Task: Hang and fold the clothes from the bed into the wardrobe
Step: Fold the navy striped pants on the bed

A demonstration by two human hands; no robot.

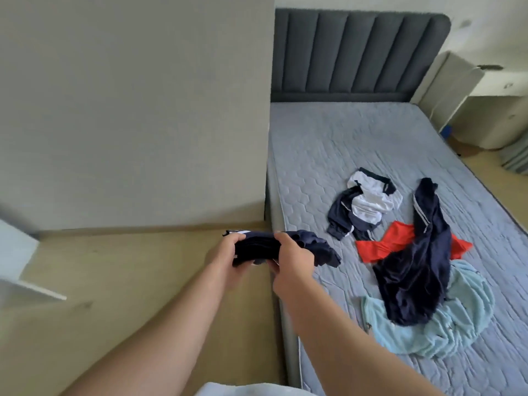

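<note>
Both hands hold a folded dark navy garment (258, 247) in the air beside the bed's left edge. My left hand (228, 260) grips its left end and my right hand (291, 258) grips its middle, with loose fabric hanging off to the right. On the grey quilted mattress (328, 144) lie a navy and white jacket (364, 202), a red garment (383, 244), long navy trousers with white stripes (417, 267) and a light blue fleece piece (445, 330) under them.
A tall pale panel (128, 110) stands to the left of the bed. White wardrobe shelves (17, 270) show at the far left edge. The dark grey padded headboard (357, 52) closes off the bed's far end. Wooden floor (128, 281) runs under my arms.
</note>
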